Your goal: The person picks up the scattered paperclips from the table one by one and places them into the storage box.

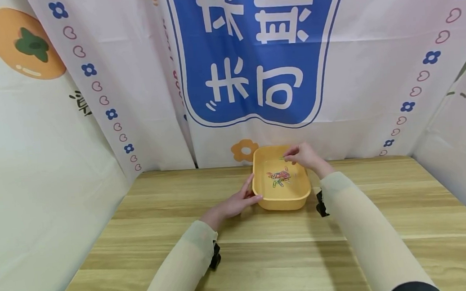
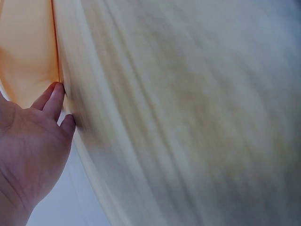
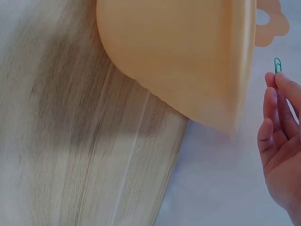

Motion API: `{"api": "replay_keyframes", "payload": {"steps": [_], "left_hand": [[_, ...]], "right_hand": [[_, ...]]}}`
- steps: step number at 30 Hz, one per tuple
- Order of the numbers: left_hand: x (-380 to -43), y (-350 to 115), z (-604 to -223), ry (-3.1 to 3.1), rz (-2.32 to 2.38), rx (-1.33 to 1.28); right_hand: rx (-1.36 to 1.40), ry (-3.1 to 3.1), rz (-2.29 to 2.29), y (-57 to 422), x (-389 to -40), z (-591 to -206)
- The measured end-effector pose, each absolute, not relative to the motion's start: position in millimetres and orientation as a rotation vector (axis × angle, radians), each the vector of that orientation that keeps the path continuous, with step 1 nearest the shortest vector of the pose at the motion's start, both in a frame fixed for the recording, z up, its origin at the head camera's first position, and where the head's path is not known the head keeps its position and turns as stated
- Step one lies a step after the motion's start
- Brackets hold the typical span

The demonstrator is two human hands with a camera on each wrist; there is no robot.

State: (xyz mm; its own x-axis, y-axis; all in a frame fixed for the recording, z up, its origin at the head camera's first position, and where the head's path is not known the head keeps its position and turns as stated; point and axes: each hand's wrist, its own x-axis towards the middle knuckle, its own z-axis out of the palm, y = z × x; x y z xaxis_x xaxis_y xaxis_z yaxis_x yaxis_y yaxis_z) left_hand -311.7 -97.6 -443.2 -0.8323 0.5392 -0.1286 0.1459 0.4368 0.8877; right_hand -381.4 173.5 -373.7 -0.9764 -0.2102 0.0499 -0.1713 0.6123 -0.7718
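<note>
A yellow plastic bin [image 1: 283,204] stands on the table against the backdrop, with several coloured paper clips [image 1: 281,176] piled on its floor. My right hand [image 1: 304,156] is over the bin's far right part. Thumb and forefinger pinch a green paper clip [image 3: 277,65], which sticks up past the fingertips in the right wrist view. At the bin's left side, my left hand [image 1: 238,203] rests with fingers extended along the wall and thumb at the near left corner. In the left wrist view its fingertips [image 2: 57,89] are beside the bin's orange-looking wall.
The wood-grain table [image 1: 176,257] stretches out on both sides of the bin and toward me. Right behind its far edge hangs a printed cloth backdrop [image 1: 216,142], and more white cloth [image 1: 37,186] closes off the left side.
</note>
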Motion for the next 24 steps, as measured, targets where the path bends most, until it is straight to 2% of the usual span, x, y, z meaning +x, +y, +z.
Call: {"api": "replay_keyframes", "payload": {"steps": [17,24], "left_hand": [[-311.5,-96.2,-441.3,2.289,1.373,0.581],[-312.0,-95.8,-441.4,2.285,1.377,0.592]], "right_hand": [[-0.303,2.813,-1.298,174.9,-381.2,-372.3],[-0.415,2.802,-1.301,175.7,-374.4,-370.7]]}}
